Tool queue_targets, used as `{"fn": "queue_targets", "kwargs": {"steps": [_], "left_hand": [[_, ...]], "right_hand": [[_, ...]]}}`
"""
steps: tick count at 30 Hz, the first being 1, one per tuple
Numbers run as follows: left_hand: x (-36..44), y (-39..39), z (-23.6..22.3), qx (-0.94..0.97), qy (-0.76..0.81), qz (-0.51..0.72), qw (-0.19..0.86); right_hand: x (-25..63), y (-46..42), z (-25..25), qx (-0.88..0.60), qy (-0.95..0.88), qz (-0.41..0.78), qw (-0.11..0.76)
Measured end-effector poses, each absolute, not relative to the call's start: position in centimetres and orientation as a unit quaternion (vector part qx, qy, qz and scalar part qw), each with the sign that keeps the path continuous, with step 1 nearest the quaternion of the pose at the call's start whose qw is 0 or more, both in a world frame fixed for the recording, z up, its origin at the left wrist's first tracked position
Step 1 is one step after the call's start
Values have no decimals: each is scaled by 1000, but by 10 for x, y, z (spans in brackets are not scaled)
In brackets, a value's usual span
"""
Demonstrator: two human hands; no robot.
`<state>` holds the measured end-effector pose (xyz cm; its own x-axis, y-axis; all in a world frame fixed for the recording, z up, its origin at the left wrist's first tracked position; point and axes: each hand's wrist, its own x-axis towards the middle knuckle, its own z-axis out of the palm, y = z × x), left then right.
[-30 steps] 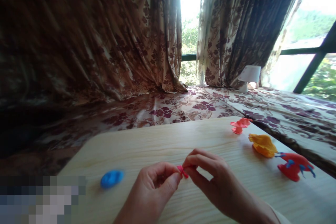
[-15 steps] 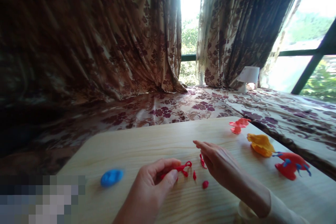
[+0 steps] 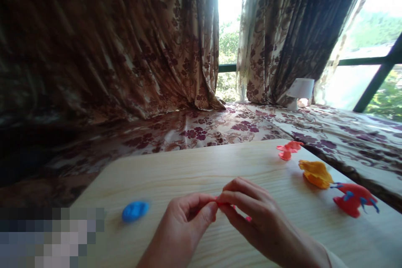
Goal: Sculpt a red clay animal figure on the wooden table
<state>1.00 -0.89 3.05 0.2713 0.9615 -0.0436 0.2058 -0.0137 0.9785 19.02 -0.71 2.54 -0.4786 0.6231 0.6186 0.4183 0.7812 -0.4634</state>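
My left hand (image 3: pixel 186 224) pinches a thin piece of red modelling clay (image 3: pixel 220 202) between thumb and fingertips, just above the table. Meeting it from the other side, my right hand (image 3: pixel 259 213) has its fingertips closed on the same piece. Most of the clay is covered by my fingers. A bit of a small red lump (image 3: pixel 248 219) shows below my right fingers; other small red bits are hidden behind that hand. Left of both hands lies a flat blue clay piece (image 3: pixel 135 211).
Along the right edge of the wooden table (image 3: pixel 163 171) stand a coral clay figure (image 3: pixel 285 150), a yellow one (image 3: pixel 315 173) and a red one with blue parts (image 3: pixel 353 199). Beyond lies flowered fabric (image 3: pixel 220 127) with a white lamp (image 3: pixel 300 88). Curtains hang behind.
My right hand has come down and left from above the loose red bits, and its fingertips have closed on the clay in my left hand. My left hand has barely moved.
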Motion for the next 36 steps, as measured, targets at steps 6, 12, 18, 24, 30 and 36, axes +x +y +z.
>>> {"fn": "queue_targets", "kwargs": {"steps": [6,12,18,24,30,36], "left_hand": [[12,-10,36,623,472,366,505],[12,-11,39,624,481,356,502],[12,-10,37,635,495,382,454],[12,-10,35,635,486,384,462],[12,-10,31,591,497,396,497],[13,-10,37,605,503,402,469]], "right_hand": [[185,-9,26,-316,-845,136,410],[198,7,19,-400,-777,101,475],[212,25,7,-487,-786,72,374],[204,23,3,-534,-793,67,285],[205,21,5,-539,-805,45,243],[207,22,2,-548,-796,28,255]]}}
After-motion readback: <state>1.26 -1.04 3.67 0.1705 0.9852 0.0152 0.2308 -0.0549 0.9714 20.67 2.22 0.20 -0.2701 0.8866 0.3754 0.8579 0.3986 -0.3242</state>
